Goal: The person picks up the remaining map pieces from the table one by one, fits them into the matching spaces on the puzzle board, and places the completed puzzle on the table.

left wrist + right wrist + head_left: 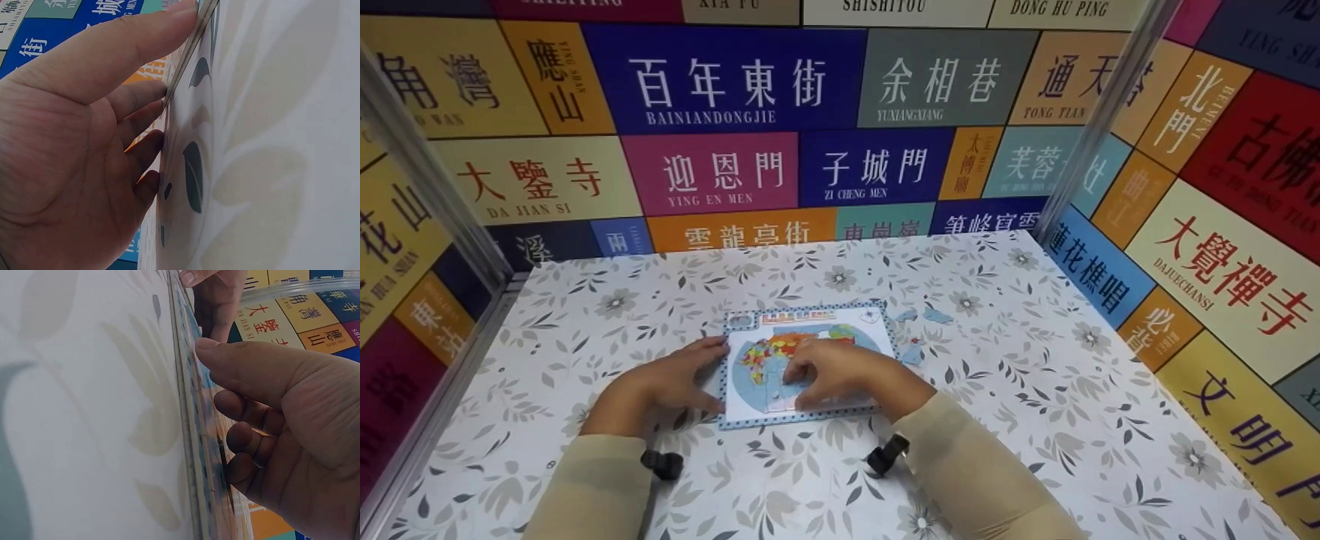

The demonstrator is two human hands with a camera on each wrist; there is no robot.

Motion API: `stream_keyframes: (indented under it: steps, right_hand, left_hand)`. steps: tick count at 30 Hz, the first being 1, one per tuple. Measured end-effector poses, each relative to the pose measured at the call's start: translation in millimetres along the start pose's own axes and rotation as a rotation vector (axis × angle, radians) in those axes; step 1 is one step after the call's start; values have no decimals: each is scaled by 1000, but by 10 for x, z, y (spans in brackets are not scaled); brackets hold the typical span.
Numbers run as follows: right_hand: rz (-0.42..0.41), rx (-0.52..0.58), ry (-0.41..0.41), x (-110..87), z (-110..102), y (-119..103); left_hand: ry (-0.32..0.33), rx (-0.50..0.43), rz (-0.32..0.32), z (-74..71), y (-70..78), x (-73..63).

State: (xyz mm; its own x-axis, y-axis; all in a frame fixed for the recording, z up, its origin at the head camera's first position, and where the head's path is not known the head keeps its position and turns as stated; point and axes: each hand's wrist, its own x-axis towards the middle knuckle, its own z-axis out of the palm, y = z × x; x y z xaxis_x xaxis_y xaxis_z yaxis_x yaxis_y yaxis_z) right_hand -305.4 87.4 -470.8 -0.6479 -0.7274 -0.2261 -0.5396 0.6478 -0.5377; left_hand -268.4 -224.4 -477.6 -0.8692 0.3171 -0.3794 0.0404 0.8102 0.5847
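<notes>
A world map jigsaw puzzle (739, 414) with a blue dotted border lies flat on the table. Along its left edge, my left hand (679, 375) rests with thumb and fingers spread apart. The left wrist view shows that thumb (169, 22) against the edge of the board, the other fingers reaching down to the tabletop. My right hand (847, 371) is over the lower middle of the map and covers part of it. In the right wrist view its thumb (242, 363) and loosely bent fingers touch the board with a gap between them; no piece shows there.
Several loose blue puzzle pieces (937, 316) lie just right of the board, one piece (913, 352) close beside its edge. The table (585, 337) has a white leaf-patterned cover. Panels with coloured sign prints (727, 82) rise behind it and at both sides.
</notes>
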Motion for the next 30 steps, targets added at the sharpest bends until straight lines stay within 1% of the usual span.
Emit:
stream_keyframes:
  steps: [4, 7, 11, 13, 17, 20, 25, 28, 30]
  right_hand:
    - [6, 15, 25, -38, -67, 21]
    - [10, 20, 55, -72, -134, 51]
    - [37, 42, 87, -125, -231, 115]
    - [54, 60, 96, -154, -279, 159]
    - [63, 65, 124, -223, -363, 275]
    - [79, 72, 148, -284, -419, 370]
    - [166, 113, 179, -408, -515, 503]
    - [205, 107, 197, -481, -569, 577]
    - [213, 90, 212, -520, -600, 627]
  left_hand:
    - [-1, -28, -20, -1, -3, -3]
    - [-4, -23, -23, -4, -5, 1]
    - [-5, -34, -38, -4, -3, 11]
    - [-8, -54, -52, -1, -1, 13]
    - [-4, -27, -19, 3, -11, 19]
    - [1, 18, 22, 0, -22, 25]
    - [-6, 14, 17, -5, -30, 36]
    - [-8, 1, 7, -5, -31, 39]
    - [-7, 0, 9, -5, -34, 39]
